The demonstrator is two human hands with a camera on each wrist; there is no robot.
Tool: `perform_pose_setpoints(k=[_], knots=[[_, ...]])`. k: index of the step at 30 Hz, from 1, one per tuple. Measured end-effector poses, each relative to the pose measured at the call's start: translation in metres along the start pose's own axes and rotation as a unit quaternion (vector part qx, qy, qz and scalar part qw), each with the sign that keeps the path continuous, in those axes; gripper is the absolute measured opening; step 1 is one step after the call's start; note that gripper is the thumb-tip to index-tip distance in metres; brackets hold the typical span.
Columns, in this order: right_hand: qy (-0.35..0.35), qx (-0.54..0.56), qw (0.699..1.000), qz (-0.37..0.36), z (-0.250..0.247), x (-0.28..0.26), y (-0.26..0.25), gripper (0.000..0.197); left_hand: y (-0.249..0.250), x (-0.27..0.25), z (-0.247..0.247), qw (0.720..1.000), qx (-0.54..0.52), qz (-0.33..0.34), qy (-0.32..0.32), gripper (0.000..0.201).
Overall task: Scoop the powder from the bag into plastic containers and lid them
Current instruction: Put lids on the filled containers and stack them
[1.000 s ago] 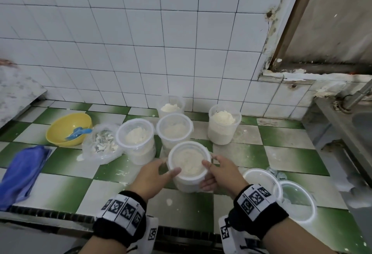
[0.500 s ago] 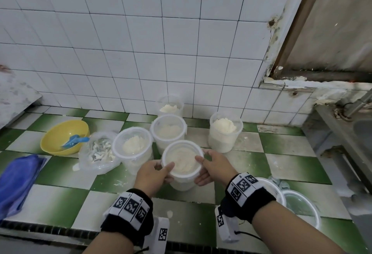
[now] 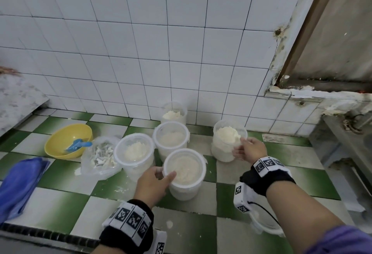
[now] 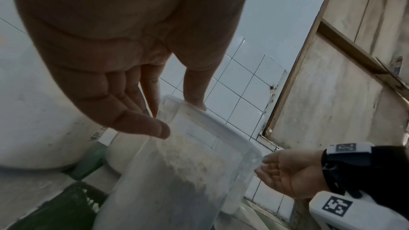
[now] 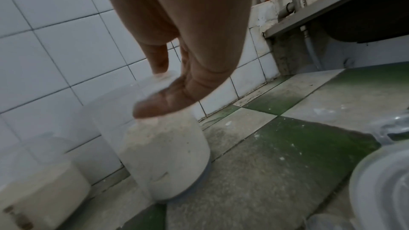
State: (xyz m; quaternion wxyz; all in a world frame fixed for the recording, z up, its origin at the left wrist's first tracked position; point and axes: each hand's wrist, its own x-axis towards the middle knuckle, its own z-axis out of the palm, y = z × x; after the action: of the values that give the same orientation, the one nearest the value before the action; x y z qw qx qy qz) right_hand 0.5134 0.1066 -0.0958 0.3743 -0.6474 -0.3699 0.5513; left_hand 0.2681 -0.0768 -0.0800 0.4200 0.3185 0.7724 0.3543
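Several round clear plastic containers of white powder stand on the green-and-white tiled floor. My left hand (image 3: 159, 177) holds the nearest lidded container (image 3: 184, 173), thumb on the lid's rim and fingers down its left wall; the left wrist view shows the same hold (image 4: 177, 111) on that container (image 4: 188, 172). My right hand (image 3: 244, 148) grips the open, heaped container (image 3: 223, 143) to the right. Its thumb lies on the rim and its fingers (image 5: 166, 101) on the wall of the open container (image 5: 168, 160). The powder bag (image 3: 100, 157) lies left, crumpled.
Two more lidded containers (image 3: 134, 151) (image 3: 171, 138) and an open one (image 3: 174, 113) stand behind. A yellow bowl (image 3: 67, 141) holds a blue scoop (image 3: 78, 144). A blue cloth (image 3: 20, 181) lies far left. Loose lids (image 5: 380, 190) lie under my right arm. A steel sink (image 3: 350, 143) stands at right.
My right hand let go of the front lidded container and moved right and back to the open heaped one. My left hand stays on the front container.
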Motion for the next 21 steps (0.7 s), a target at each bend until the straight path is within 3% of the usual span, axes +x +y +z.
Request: perform_pose_setpoints(k=[5,11,15,19,21], knots=[[0.011,-0.054,0.998,-0.024,-0.009,-0.01,0.002,0.02,0.003,-0.001,0.001,1.0,0.021,-0.005,0.014,0.03],[-0.015,-0.099,0.994,-0.031,-0.041,-0.073,0.035,0.017,0.006,-0.009,0.007,0.993,0.064,0.055,0.082,0.036],[-0.053,-0.096,0.993,-0.041,-0.058,-0.123,0.06,0.011,0.002,-0.005,0.016,0.946,0.242,0.139,0.166,0.042],[-0.095,-0.081,0.991,-0.044,-0.066,-0.159,0.082,0.018,0.008,-0.029,0.039,0.923,0.221,0.25,0.192,0.038],[-0.114,-0.063,0.991,-0.033,-0.071,-0.173,0.091,0.017,0.013,-0.042,0.051,0.897,0.225,0.334,0.181,0.032]])
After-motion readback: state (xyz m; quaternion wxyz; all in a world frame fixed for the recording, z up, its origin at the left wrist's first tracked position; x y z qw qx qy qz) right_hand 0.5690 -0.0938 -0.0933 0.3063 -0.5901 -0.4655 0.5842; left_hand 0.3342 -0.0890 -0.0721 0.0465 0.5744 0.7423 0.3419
